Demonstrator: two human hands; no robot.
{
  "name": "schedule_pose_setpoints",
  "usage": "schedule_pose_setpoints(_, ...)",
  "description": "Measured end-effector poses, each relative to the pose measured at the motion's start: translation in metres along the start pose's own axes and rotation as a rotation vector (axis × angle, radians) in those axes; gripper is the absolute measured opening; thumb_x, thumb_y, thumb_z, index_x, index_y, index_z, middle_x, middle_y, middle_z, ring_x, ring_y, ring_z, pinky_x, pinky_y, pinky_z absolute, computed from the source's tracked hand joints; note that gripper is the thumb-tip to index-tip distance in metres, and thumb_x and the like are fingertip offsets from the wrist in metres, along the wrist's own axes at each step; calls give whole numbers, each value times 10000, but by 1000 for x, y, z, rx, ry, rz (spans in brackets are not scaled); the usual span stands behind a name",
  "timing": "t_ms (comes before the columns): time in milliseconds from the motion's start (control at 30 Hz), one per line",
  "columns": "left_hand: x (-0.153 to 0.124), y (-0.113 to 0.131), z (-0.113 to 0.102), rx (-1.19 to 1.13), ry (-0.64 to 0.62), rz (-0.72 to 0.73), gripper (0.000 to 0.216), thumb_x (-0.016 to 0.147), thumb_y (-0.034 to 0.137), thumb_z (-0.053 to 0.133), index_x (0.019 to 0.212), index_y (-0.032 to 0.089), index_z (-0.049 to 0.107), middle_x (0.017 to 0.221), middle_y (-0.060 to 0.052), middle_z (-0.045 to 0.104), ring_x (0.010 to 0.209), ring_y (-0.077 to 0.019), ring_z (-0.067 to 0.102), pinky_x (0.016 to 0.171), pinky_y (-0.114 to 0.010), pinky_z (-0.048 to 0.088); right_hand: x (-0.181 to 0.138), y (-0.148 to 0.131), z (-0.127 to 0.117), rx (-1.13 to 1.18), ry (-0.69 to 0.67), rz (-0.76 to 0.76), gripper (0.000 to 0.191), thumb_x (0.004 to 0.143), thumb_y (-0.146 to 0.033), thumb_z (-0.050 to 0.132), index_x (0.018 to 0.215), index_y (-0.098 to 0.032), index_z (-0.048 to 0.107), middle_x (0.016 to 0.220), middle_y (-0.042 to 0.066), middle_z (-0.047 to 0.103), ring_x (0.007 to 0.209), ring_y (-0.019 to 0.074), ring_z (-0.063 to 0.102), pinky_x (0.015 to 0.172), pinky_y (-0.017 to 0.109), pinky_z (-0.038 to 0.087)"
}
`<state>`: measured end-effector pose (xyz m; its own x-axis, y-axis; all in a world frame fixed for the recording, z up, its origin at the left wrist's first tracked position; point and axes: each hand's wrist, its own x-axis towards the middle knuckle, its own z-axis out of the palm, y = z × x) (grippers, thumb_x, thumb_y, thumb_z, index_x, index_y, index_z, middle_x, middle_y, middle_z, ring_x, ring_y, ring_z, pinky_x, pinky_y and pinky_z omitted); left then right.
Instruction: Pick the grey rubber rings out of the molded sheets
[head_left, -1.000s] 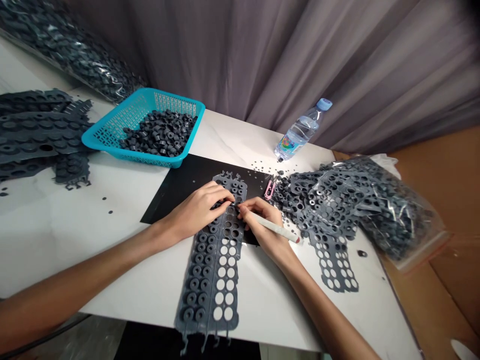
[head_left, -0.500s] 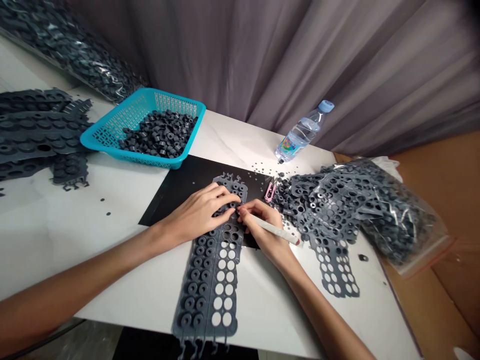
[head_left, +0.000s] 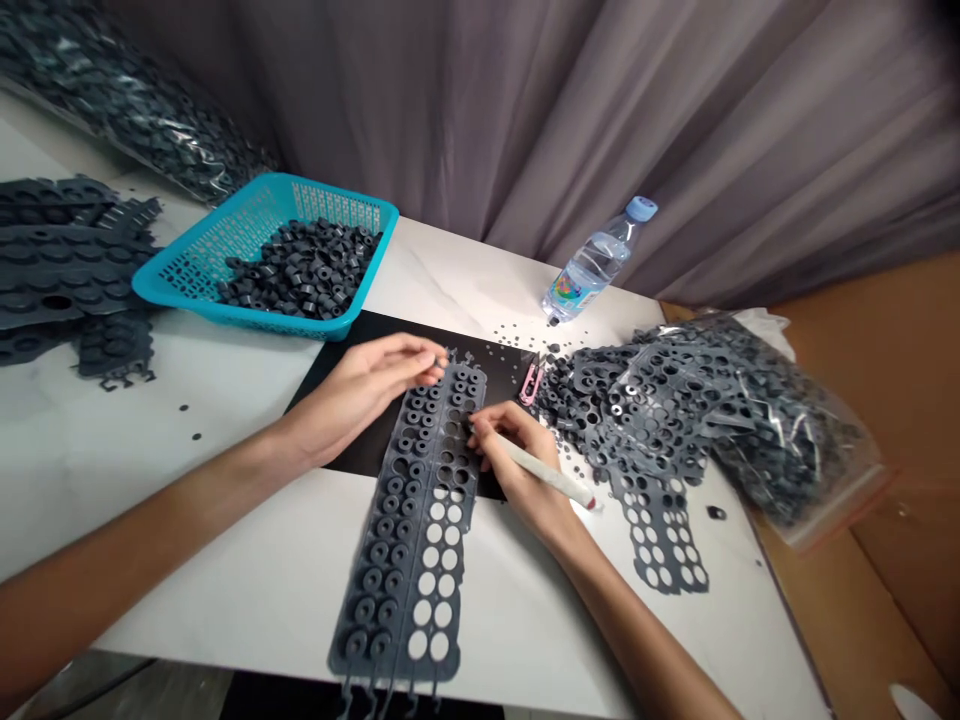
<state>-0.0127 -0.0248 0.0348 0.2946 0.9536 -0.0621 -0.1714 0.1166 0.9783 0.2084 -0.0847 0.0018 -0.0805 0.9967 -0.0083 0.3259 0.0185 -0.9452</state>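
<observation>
A long grey rubber sheet (head_left: 409, 540) studded with round parts lies across a black mat (head_left: 375, 345) and the white table (head_left: 187, 520). Its right-hand column has empty round holes. My right hand (head_left: 517, 460) is closed on a white pen-like tool (head_left: 547, 472), its tip pressed on the sheet's upper right part. My left hand (head_left: 360, 390) hovers by the sheet's top left edge, fingers pinched together; whether they hold a small grey part I cannot make out.
A teal basket (head_left: 217, 265) of loose grey rubber parts stands at the back left. Grey sheets (head_left: 60, 260) are stacked at the far left. Emptied sheets (head_left: 660, 520) and a clear bag (head_left: 780, 440) lie right, near a water bottle (head_left: 592, 265) and pink clip (head_left: 531, 380).
My left hand has lifted off the sheet and drawn back to the left, toward the basket. My right hand stays on the sheet with the tool.
</observation>
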Motion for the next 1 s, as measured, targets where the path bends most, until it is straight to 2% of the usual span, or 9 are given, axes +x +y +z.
schedule_pose_setpoints(100,-13,-7,0,-45,-84,-167,230,980,330,723,1151,177,732,1210,-74,742,1166,-200,689,1068,-311,518,-1,0,-2,37,57,-14,251,1016,-442,619,1003,-198,677,799,21,704,625,153,616,548,260,458)
schedule_pose_setpoints(200,-21,-11,5,-50,-159,-244,271,983,352,721,1188,176,724,1181,-85,766,1172,-224,712,1096,-352,525,-3,-2,-5,7,113,-42,228,1033,-427,605,1024,-209,672,804,22,705,655,164,633,570,271,471)
schedule_pose_setpoints(400,-25,-18,12,-46,-236,-272,288,999,358,703,1202,155,695,1167,-106,776,1155,-247,741,1105,-400,548,-8,-8,-6,-227,127,-248,214,1081,-325,540,1119,-235,730,949,52,734,833,203,691,759,331,532)
schedule_pose_setpoints(500,-25,-27,14,-51,-244,-248,276,997,355,708,1182,152,674,1154,-102,770,1111,-244,758,1069,-397,578,-9,-10,-5,-272,95,-333,155,1058,-289,595,1106,-234,732,982,52,733,875,209,688,809,344,534)
schedule_pose_setpoints(733,-24,-37,21,43,-220,-154,285,981,396,727,1124,191,591,1042,-49,760,987,-233,787,929,-376,645,-6,-11,-10,-325,53,-396,125,1058,-226,589,1023,-227,710,916,34,720,795,183,649,746,329,524)
schedule_pose_setpoints(800,-23,-33,19,207,-178,-82,256,999,415,693,1107,208,587,1001,-25,740,929,-211,778,845,-344,651,-2,-12,-22,-437,151,-506,105,1050,-206,596,1032,-215,699,923,46,716,800,185,651,728,326,521)
schedule_pose_setpoints(867,-20,-28,14,461,-111,53,194,1025,396,649,1096,222,601,1018,-11,711,904,-181,746,833,-331,627,2,-10,-43,-605,325,-587,87,1038,-205,617,1046,-204,703,927,59,714,800,192,647,716,330,513)
schedule_pose_setpoints(933,-14,-26,7,702,-99,202,142,1046,361,610,1096,228,622,1075,-11,673,897,-157,696,860,-331,591,6,-7,-70,-771,468,-509,111,1047,-236,604,1043,-201,709,904,63,709,780,205,631,701,341,499)
schedule_pose_setpoints(1000,-7,-25,0,860,-162,306,137,1058,344,585,1123,232,632,1119,-17,636,917,-158,654,881,-340,565,7,0,-95,-948,566,-418,166,1058,-286,575,1028,-200,714,898,78,701,831,246,619,765,383,493)
